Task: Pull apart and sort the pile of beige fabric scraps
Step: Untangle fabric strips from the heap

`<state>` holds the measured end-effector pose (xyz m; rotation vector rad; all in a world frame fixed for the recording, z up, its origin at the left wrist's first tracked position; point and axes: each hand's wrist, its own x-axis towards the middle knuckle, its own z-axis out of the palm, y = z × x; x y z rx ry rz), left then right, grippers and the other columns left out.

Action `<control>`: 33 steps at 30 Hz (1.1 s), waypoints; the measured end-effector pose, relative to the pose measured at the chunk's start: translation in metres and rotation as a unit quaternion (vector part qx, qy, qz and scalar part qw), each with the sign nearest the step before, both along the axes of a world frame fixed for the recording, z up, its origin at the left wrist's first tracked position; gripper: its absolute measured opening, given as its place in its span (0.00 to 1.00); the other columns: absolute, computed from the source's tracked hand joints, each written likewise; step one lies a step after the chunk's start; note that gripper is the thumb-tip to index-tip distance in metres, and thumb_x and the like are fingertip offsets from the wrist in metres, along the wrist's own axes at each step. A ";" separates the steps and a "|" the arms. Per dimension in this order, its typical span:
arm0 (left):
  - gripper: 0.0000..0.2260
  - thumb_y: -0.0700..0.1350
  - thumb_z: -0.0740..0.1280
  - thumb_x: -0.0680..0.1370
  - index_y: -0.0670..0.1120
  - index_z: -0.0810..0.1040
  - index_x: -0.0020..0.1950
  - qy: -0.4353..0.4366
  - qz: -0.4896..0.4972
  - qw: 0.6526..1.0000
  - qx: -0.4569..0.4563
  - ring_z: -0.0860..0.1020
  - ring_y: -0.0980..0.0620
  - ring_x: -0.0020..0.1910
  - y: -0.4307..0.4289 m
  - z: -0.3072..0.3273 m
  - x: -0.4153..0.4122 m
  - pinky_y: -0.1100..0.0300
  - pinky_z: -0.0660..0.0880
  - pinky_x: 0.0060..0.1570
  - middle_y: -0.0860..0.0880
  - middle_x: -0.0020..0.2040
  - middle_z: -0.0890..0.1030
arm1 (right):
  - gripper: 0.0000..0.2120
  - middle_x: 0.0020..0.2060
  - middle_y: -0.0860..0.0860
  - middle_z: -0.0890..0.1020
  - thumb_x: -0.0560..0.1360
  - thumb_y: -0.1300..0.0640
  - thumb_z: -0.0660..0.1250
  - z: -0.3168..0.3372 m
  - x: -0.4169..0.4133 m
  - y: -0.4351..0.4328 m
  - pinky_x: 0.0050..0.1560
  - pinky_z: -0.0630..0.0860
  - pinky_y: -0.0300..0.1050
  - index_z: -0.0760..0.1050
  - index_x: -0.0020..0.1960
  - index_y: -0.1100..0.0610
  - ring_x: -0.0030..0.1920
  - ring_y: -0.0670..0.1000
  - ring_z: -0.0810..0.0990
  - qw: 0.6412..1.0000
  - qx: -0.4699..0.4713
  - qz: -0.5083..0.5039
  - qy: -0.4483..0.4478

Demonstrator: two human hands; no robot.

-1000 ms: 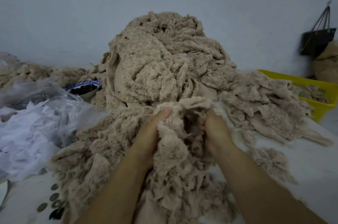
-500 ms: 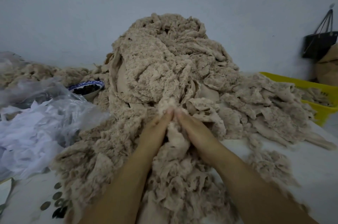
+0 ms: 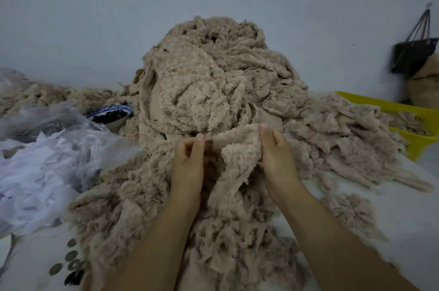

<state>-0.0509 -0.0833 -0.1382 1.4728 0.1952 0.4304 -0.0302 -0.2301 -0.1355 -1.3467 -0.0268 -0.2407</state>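
Observation:
A tall pile of beige fabric scraps point(image 3: 213, 81) rises in the middle of the white surface and spreads to both sides. In front of it I hold one fuzzy beige scrap point(image 3: 237, 148) stretched between my hands. My left hand point(image 3: 187, 162) pinches its left top edge with thumb and fingers. My right hand point(image 3: 278, 155) pinches its right top corner. The lower part of the scrap hangs down into the loose scraps below my wrists.
Clear plastic bags with white scraps point(image 3: 40, 160) lie at the left. A blue-patterned bowl point(image 3: 111, 115) sits behind them. A yellow basket point(image 3: 413, 119) holding scraps stands at the right, with a dark bag point(image 3: 413, 53) hanging on the wall. Smaller beige clumps point(image 3: 349, 210) lie on the white surface point(image 3: 392, 231).
My hands were together at one spot in the pile; they have since moved apart and lifted, spreading a single scrap between them.

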 end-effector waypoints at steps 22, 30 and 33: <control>0.15 0.38 0.62 0.79 0.53 0.72 0.35 -0.066 -0.086 0.973 0.203 0.73 0.57 0.33 -0.004 -0.009 -0.002 0.58 0.70 0.37 0.56 0.34 0.76 | 0.18 0.27 0.48 0.70 0.82 0.59 0.62 0.011 -0.016 0.006 0.22 0.57 0.35 0.74 0.34 0.48 0.23 0.44 0.60 0.979 -0.024 0.203 -0.001; 0.06 0.51 0.65 0.73 0.55 0.68 0.46 -0.018 -0.215 0.926 0.309 0.74 0.58 0.38 -0.011 -0.014 -0.004 0.63 0.70 0.37 0.51 0.44 0.74 | 0.07 0.31 0.37 0.79 0.82 0.53 0.63 0.004 -0.012 0.004 0.29 0.69 0.27 0.75 0.55 0.42 0.29 0.38 0.75 0.979 -0.128 0.160 0.008; 0.10 0.46 0.67 0.80 0.56 0.69 0.41 -0.059 -0.159 0.931 0.324 0.73 0.62 0.35 -0.010 -0.016 -0.002 0.69 0.68 0.35 0.53 0.40 0.73 | 0.12 0.42 0.26 0.76 0.81 0.51 0.65 0.000 -0.011 0.007 0.40 0.69 0.19 0.77 0.64 0.46 0.42 0.23 0.74 0.970 -0.203 0.132 -0.011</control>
